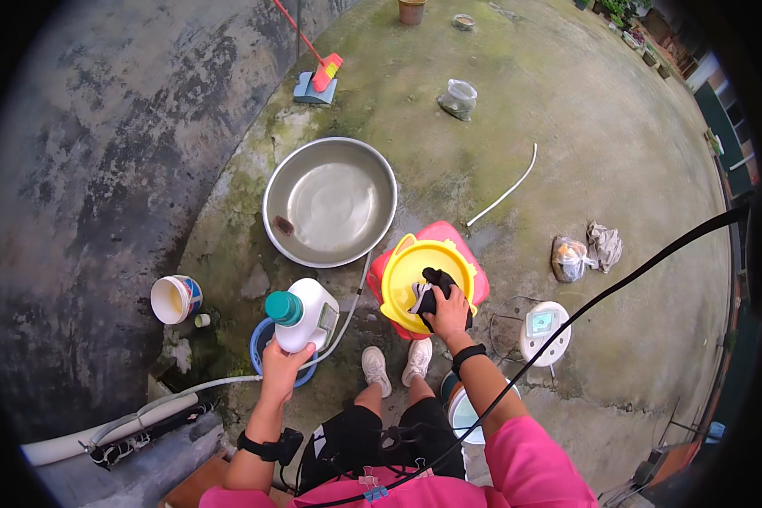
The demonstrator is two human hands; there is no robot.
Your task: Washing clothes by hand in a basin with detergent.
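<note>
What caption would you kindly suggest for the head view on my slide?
Left grip around a teal-capped white bottle, right grip on dark cloth over a yellow basin.

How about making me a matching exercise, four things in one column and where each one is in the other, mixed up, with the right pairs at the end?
Things:
1. White bottle
2. Black cloth
3. Metal basin
4. Yellow basin

Places:
A. On top of something red
B. In the person's left hand
C. On the ground, with a small brown thing inside
D. In the person's right hand

Pairs: 1-B, 2-D, 3-C, 4-A.
</note>
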